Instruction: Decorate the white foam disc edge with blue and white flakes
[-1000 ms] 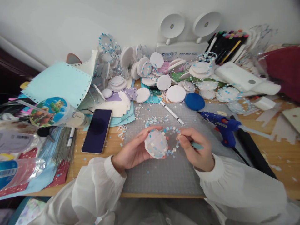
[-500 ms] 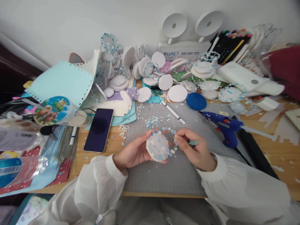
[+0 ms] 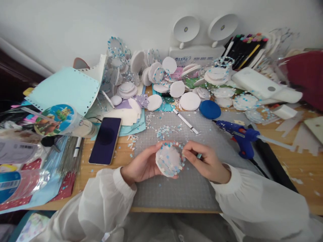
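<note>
The speckled white disc [image 3: 168,161] lies in the left hand [image 3: 145,163], its grip half-curled, above a gray mat [image 3: 176,195]; the right hand [image 3: 205,163] has its grip pinched on the beaded strand [image 3: 180,145]. Leftward on the tabletop [image 3: 83,171], a cup [image 3: 80,125] holds a straw [image 3: 37,114]; its other contents are unclear.

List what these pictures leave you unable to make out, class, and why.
Head view:
- Left hand: most fingers hidden behind the decorated disc.
- Teal item: mostly covered by the right hand; shape unclear.
- Clear bottle: cut off by the left edge.
- Lamp-box lettering: too small and blurred to read.
</note>
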### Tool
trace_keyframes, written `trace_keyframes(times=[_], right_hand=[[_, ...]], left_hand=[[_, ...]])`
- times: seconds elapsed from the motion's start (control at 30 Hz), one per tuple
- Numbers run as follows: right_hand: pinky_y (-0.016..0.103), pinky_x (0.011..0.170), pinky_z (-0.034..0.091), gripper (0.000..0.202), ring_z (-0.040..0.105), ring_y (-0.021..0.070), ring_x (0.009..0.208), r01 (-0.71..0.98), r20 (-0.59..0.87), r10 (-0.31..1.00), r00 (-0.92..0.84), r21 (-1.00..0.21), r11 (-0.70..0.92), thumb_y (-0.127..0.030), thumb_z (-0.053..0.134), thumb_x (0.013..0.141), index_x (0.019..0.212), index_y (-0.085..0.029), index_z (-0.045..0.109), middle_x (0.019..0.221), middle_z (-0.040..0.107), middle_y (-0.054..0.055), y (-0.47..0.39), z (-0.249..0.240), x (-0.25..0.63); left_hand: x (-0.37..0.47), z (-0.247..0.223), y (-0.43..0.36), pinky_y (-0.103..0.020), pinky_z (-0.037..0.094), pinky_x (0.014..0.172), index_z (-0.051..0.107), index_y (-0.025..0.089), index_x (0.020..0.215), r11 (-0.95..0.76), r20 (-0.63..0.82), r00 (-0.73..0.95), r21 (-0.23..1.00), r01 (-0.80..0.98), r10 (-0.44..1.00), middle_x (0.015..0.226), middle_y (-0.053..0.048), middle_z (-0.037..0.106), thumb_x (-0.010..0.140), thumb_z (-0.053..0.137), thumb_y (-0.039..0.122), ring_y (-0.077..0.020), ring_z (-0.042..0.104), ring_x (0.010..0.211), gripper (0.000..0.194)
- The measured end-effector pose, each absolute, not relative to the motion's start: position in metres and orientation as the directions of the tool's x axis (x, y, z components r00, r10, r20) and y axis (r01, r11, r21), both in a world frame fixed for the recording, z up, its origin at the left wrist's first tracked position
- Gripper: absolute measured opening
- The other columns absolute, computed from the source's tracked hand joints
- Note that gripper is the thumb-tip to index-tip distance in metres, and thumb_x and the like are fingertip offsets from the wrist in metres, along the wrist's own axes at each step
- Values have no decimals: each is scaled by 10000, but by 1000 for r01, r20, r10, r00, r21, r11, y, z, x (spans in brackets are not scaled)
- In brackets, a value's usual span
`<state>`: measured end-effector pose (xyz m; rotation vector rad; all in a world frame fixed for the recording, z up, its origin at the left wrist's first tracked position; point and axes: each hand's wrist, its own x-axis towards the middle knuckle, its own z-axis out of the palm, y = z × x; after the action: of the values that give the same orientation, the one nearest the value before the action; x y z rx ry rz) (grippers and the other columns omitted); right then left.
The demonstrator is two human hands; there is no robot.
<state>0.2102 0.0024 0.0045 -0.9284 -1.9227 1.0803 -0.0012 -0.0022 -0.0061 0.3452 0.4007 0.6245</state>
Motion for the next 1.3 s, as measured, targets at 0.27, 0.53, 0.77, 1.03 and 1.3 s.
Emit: trace_keyframes(times=[0.27, 0.53, 0.77, 1.03, 1.3], right_hand=[[176, 489, 355, 179, 435, 62, 522, 274, 251, 864, -436, -878, 393, -203, 529, 888, 713, -179, 553, 598, 518, -42, 4, 2, 207], [188, 458, 358, 71, 435, 71, 477, 291, 269, 931, -246, -896, 335, -243, 570, 865, 809, -199, 573, 557, 485, -58, 2, -2, 205], [201, 483, 384, 290, 532, 94, 608, 357, 302, 908, -290, -847, 395, -223, 687, 758, 1030, -215, 586, 766, 597, -12, -1, -1, 204], [217, 645, 500, 327, 594, 100, 697, 336, 431, 808, -403, -751, 568, -67, 607, 784, 1073, -220, 623, 896, 678, 20, -2, 4, 200], [257, 717, 541, 375, 651, 140, 808, 299, 486, 743, -460, -703, 645, -74, 600, 795, 1143, -208, 637, 962, 684, 69, 0, 1, 204]], left_hand=[[-2, -9, -3, -419, 558, 770, 569, 172, 1184, 726, -207, 736, 469, -504, 644, 1081, -116, 658, 875, 547, 431, -278, 658, 955, 403], [0, -6, -1, -359, 510, 800, 593, 103, 1148, 730, -189, 742, 445, -519, 643, 1105, -150, 659, 831, 533, 391, -282, 633, 1008, 432], [3, -4, -1, -344, 464, 832, 592, 142, 1153, 659, -207, 661, 498, -564, 721, 1068, -117, 680, 789, 542, 267, -240, 640, 946, 388], [3, -6, -1, -326, 483, 812, 599, 127, 1178, 691, -228, 697, 516, -505, 680, 1009, -117, 702, 798, 544, 266, -211, 659, 843, 408], [4, -8, -3, -269, 488, 652, 675, 75, 961, 775, -230, 824, 533, -338, 518, 877, -147, 714, 877, 471, 473, -206, 671, 740, 455]])
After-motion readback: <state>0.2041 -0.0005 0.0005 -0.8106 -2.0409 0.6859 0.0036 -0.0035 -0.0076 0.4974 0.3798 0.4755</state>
